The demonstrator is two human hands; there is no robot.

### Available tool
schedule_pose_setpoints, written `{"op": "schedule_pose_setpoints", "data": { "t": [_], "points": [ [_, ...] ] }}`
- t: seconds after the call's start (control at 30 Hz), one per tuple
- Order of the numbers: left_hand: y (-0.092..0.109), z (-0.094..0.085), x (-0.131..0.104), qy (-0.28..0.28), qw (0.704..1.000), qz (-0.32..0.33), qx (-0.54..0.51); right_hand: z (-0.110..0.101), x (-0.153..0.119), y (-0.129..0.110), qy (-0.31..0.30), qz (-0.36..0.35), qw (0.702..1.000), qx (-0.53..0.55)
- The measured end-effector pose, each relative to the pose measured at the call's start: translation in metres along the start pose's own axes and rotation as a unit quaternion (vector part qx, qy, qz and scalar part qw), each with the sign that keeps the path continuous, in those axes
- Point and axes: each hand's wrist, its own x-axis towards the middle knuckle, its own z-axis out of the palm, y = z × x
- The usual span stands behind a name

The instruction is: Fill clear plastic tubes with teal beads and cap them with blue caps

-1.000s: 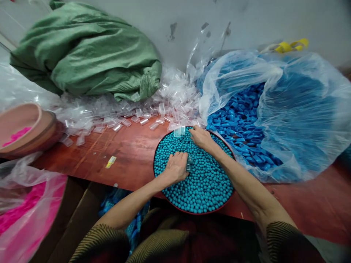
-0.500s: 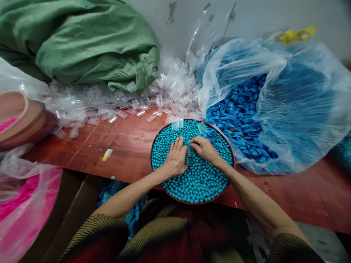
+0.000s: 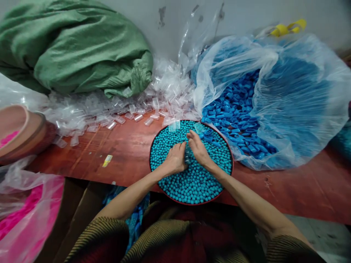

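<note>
A round red-rimmed tray (image 3: pixel 232 160) holds many small teal beads (image 3: pixel 192 190). Over its middle, my left hand (image 3: pixel 176 157) is closed on a small clear plastic piece (image 3: pixel 187 155), which stands at its fingertips. Just right of that piece is my right hand (image 3: pixel 199 148), its fingers extended and slightly apart over the beads, with nothing visible in it. Clear pieces (image 3: pixel 174 126) and several blue plastic parts (image 3: pixel 210 136) lie on the beads near the tray's far edge.
Clear plastic pieces (image 3: pixel 172 86) are heaped along the wall, beside a green sack (image 3: pixel 90 51). An open bag of blue parts (image 3: pixel 296 95) lies right. At left are a pinkish bowl (image 3: pixel 33 128) and a bag of pink parts (image 3: pixel 41 212). A yellow-white scrap (image 3: pixel 107 160) lies on the red table (image 3: pixel 131 149).
My right hand's fingers have straightened from a pinch and point farther forward. My left hand's fingers have drawn together around the clear piece. The whole view has shifted slightly.
</note>
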Motion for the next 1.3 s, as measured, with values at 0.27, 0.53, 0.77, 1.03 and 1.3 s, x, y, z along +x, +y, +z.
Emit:
{"op": "schedule_pose_setpoints", "data": {
  "t": [0.27,0.53,0.77,1.03,1.3],
  "points": [
    [-0.015,0.007,0.001,0.075,0.990,0.028,-0.113,-0.007,0.002,-0.007,-0.076,0.025,0.993,0.090],
    [-0.003,-0.017,-0.023,0.085,0.934,0.006,-0.347,-0.041,-0.014,-0.008,-0.006,0.093,0.958,0.271],
    [0.005,-0.018,-0.034,0.097,0.918,0.026,-0.384,-0.022,-0.027,-0.029,-0.019,0.072,0.963,0.258],
    [0.007,-0.006,-0.033,0.091,0.936,0.045,-0.338,-0.014,-0.052,-0.044,-0.063,0.019,0.984,0.167],
    [0.005,0.005,-0.035,0.185,0.958,0.034,-0.215,-0.013,-0.054,-0.043,-0.035,0.045,0.988,0.142]
  ]
}}
